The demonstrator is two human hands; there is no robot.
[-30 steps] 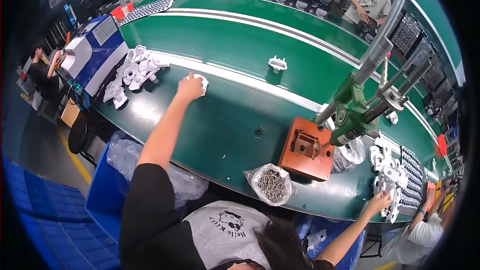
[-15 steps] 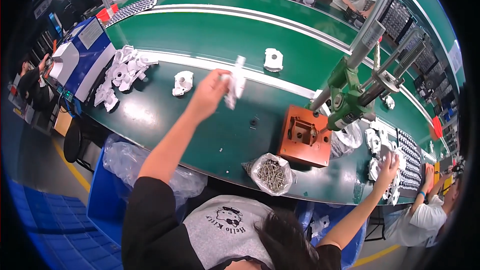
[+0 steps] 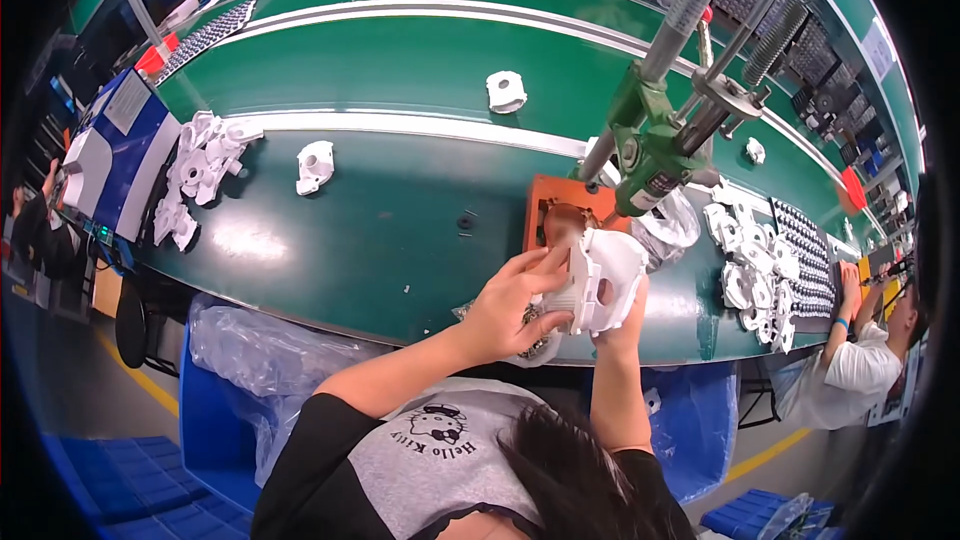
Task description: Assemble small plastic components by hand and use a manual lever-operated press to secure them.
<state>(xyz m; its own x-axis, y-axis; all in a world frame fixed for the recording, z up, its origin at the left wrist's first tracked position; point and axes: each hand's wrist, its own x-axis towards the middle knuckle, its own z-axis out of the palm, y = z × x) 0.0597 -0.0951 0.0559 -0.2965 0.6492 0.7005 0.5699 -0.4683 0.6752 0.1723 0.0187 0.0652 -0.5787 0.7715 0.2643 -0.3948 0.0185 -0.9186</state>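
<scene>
In front of my body I hold a white moulded plastic housing [image 3: 612, 275], with a round hole in its face. My left hand [image 3: 505, 308] is closed on its left side, fingers along the edge and thumb below. Gripping it from the lower right is my right hand [image 3: 625, 325], its fingers mostly hidden behind the part. I cannot tell whether one or two pieces are between the hands. Just behind them stands an orange fixture block [image 3: 545, 202], partly covered, under a green lever press [image 3: 645, 155]. My left forearm and hand partly cover a bag of small metal pins [image 3: 540, 348].
White housings lie piled at the left [image 3: 205, 165] and at the right [image 3: 755, 275]. A single housing [image 3: 315, 167] sits on the table, another [image 3: 507, 92] on the green belt. A tray of small dark parts [image 3: 805, 260] is near a co-worker [image 3: 850, 370]. Blue bins [image 3: 215, 420] stand below the edge.
My left hand has come back from over the far table edge towards my body. My right hand has left the right-hand pile, and both hands now meet at a white housing. The view has shifted.
</scene>
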